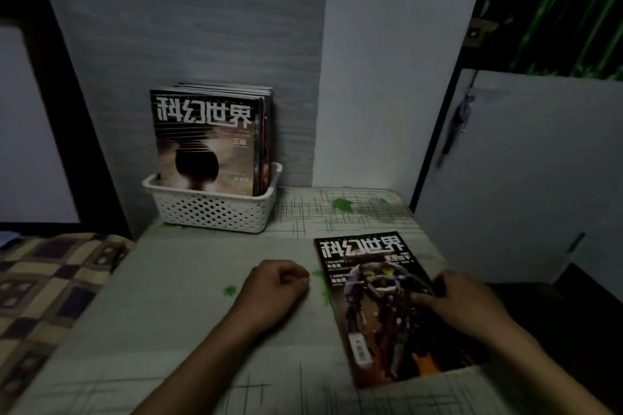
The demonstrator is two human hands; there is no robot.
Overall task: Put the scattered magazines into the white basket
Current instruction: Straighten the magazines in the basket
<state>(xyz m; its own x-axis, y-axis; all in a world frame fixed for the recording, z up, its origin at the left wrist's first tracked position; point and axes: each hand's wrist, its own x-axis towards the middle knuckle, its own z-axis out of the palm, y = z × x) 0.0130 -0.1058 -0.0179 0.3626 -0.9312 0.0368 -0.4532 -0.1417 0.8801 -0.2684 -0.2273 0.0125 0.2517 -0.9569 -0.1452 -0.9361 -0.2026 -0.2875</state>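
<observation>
Glossy paper is what you are dealing with in the head view: one magazine (387, 307) lies flat, cover up, on the right side of the tabletop (188, 313), well apart from the white basket (212, 209) at the back left, where several magazines (209, 141) already stand upright. Your right hand (468, 303) rests on the magazine's right edge, thumb across the cover; whether the fingers curl under that edge is hidden. Your left hand (276, 283) is a loose fist on the tabletop, holding nothing. Expect it to be light, thin and floppy, with a slick cover. Pinch it along the edge, or support the spine so it does not sag, and slide it upright in front of the stack.
</observation>
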